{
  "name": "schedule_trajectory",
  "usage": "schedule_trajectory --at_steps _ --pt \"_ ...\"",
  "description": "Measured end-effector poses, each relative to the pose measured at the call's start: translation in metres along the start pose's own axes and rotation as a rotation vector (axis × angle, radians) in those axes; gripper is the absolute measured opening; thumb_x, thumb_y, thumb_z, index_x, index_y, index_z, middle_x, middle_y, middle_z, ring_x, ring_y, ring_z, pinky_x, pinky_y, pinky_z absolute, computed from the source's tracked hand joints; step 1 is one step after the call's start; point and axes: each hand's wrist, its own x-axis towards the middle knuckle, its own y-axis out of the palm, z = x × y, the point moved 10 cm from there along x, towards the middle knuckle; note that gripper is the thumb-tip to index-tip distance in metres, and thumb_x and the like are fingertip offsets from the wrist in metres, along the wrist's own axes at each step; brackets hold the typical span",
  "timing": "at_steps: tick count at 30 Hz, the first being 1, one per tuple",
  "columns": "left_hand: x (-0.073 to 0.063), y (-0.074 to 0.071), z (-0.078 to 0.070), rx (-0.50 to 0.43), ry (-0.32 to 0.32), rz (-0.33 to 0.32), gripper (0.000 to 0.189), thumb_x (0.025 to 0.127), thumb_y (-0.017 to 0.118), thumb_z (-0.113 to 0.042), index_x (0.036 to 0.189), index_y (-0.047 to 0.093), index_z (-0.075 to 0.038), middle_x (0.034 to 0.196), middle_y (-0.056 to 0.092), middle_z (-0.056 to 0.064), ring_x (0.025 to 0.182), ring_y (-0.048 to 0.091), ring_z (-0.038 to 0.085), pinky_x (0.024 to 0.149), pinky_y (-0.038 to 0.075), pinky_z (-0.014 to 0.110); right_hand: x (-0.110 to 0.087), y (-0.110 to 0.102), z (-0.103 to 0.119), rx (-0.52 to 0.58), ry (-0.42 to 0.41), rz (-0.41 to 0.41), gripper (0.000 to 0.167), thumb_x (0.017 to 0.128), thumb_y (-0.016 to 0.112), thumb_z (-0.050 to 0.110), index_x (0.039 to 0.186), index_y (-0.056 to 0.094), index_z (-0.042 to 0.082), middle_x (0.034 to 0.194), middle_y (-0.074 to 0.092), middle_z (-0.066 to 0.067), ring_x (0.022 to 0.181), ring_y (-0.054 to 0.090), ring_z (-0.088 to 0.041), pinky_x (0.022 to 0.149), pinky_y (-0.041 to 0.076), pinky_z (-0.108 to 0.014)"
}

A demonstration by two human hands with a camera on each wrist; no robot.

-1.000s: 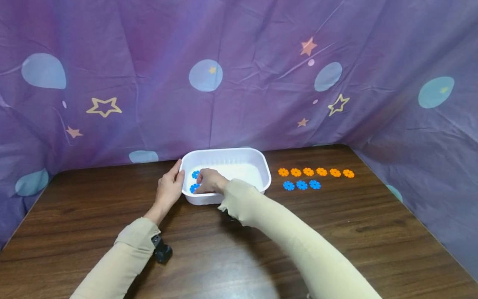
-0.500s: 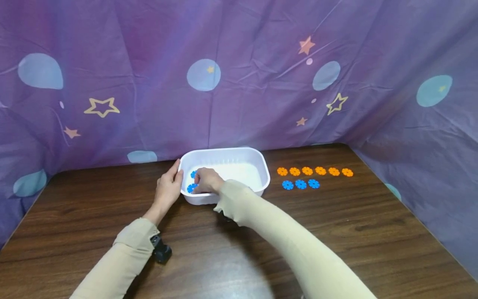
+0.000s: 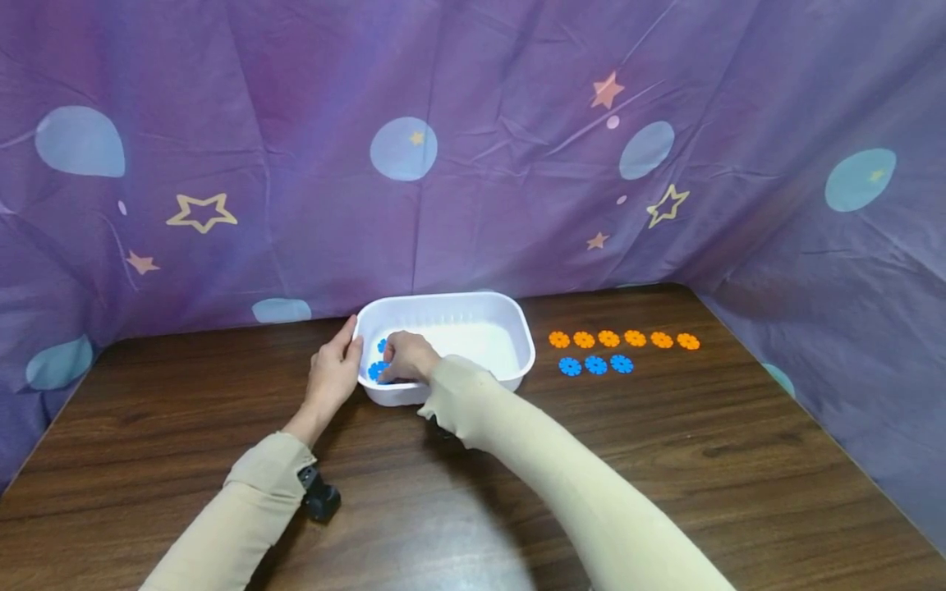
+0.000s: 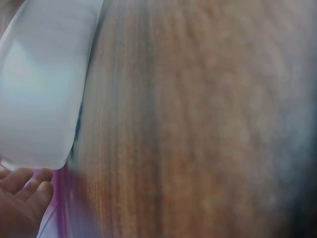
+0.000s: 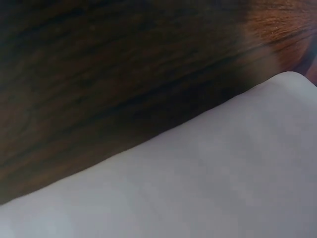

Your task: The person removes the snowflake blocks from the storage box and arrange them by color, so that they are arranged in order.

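A white plastic basin [image 3: 473, 392] stands near the back edge of the table. My left hand [image 3: 336, 369] rests against the basin's left end, thumb and fingers at its rim. In the left wrist view the fingertips [image 4: 45, 174] meet the outer wall. My right hand [image 3: 411, 358] reaches inside over the left end of the basin, thumb and finger curled together at a blue flower-shaped plastic disc [image 3: 378, 371]. Another blue disc [image 3: 381, 345] lies farther back, partly covered by that hand. The right wrist view shows only the basin's outer side [image 5: 173, 188] and table.
Right of the basin, several orange flower-shaped discs [image 3: 608, 338] lie in a row on the brown wooden table [image 3: 665, 460]. Three blue discs [image 3: 595, 365] line up in front of them. A purple curtain [image 3: 473, 222] hangs right behind the table.
My right hand has edged slightly left inside the basin and covers more of the farther blue disc. The left hand stays at the basin's end.
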Motion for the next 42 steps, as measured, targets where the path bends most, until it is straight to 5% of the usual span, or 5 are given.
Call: schedule_trajectory --at_steps 7,18,33,42 --pt "-0.001 0.001 -0.001 -0.01 -0.001 -0.006 0.047 0.099 0.041 -0.023 0.144 0.038 -0.01 0.141 0.043 0.016 0.127 0.044 0.038 0.106 0.035 0.051 -0.001 -0.003 -0.004 0.059 0.028 -0.022 0.022 0.075 0.078 0.013 0.082 0.058 0.007 0.079 0.057 -0.001 0.074 0.052 -0.014 0.069 0.042 -0.021" --pt "-0.002 0.004 0.002 0.005 -0.012 0.015 0.047 0.1 0.039 -0.024 0.145 0.036 -0.01 0.144 0.04 0.015 0.13 0.041 0.036 0.108 0.032 0.05 -0.003 -0.005 -0.017 0.293 0.104 -0.026 0.02 0.079 0.073 0.007 0.068 0.056 0.007 0.053 0.051 0.0 0.045 0.047 -0.009 0.042 0.04 -0.016" --pt "-0.002 0.001 0.001 0.005 0.002 0.005 0.047 0.1 0.039 -0.023 0.145 0.036 -0.009 0.143 0.041 0.015 0.131 0.04 0.035 0.11 0.031 0.048 -0.018 -0.035 -0.04 0.701 0.082 -0.053 0.007 0.085 0.065 0.001 0.084 0.061 -0.004 0.062 0.057 -0.004 0.047 0.053 -0.008 0.048 0.051 -0.019" --pt "-0.002 0.001 0.0 -0.002 -0.006 0.012 0.047 0.101 0.038 -0.023 0.146 0.035 -0.009 0.145 0.038 0.014 0.132 0.038 0.034 0.111 0.029 0.047 -0.037 -0.068 -0.065 0.848 0.08 -0.131 0.005 0.086 0.062 -0.001 0.088 0.058 -0.004 0.064 0.058 -0.001 0.052 0.052 -0.006 0.05 0.051 -0.017"
